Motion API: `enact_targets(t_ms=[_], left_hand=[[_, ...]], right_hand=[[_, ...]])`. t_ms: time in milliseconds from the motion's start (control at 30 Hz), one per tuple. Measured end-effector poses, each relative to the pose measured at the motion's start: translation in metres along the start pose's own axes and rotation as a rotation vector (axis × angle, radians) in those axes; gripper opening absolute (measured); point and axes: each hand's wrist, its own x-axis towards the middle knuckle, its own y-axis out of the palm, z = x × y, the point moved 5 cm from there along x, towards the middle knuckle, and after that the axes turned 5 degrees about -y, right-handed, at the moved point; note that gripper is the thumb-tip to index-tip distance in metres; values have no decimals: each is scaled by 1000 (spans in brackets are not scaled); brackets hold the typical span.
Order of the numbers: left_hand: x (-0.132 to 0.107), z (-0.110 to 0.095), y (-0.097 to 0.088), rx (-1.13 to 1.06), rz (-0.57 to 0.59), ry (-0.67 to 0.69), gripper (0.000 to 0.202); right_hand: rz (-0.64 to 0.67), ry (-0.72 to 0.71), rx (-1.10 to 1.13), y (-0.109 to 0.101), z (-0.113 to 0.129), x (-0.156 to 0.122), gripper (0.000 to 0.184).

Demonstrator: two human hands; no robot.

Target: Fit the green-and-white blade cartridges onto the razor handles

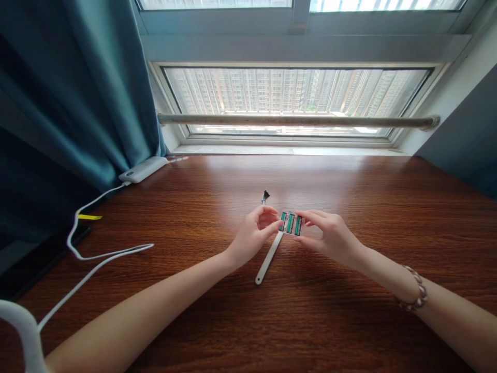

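Between my two hands is a small clear pack (290, 224) with three dark-framed green strips, which look like razor cartridges. My left hand (259, 228) pinches its left edge between thumb and fingers. At the right edge, the thumb and fingertips of my right hand (325, 231) close on the pack. A slim white handle (268, 260) with a hole at its near end lies slanted on the table, its far end hidden by the pack. Just beyond my left fingers lies a thin silvery stem with a black tip (265, 196); its lower part is hidden.
The brown wood-grain table (373, 290) reaches to a window with a metal rail (295, 121). At left, a white power bank (143, 170) with a white cable (112, 255) lies beside a blue curtain (77, 93). A yellow strip (90, 217) and a white curved stand (23, 326) are also there.
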Motion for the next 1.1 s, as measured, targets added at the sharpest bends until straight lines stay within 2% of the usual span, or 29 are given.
enact_targets(t_ms=[67,133,233,500,700,767,867,933,1100], left_hand=[[0,-1,-4,146,-63,15,25],[-1,0,-5,251,-78,12,24],[-2,1,-4,295,-72,2,24],[-3,4,-2,233,-67,-75,23],[0,5,-1,50,-46,-125,21],[1,2,-4,24,-97,-106,20],[1,1,-8,-74,-147,-109,20],[0,2,-8,-185,-121,-125,21],[1,4,-5,-311,-54,-115,21]], right_hand=[[36,7,-41,3,1,-1,43],[69,14,-83,5,3,-3,42],[100,5,-135,7,6,-3,41],[134,-25,-167,12,7,-6,41],[152,27,-144,12,5,-6,42],[120,83,-118,10,-5,-4,41],[9,184,-98,2,-35,-2,40],[-61,267,-124,-3,-62,-4,40],[-60,394,-307,-10,-113,-11,41]])
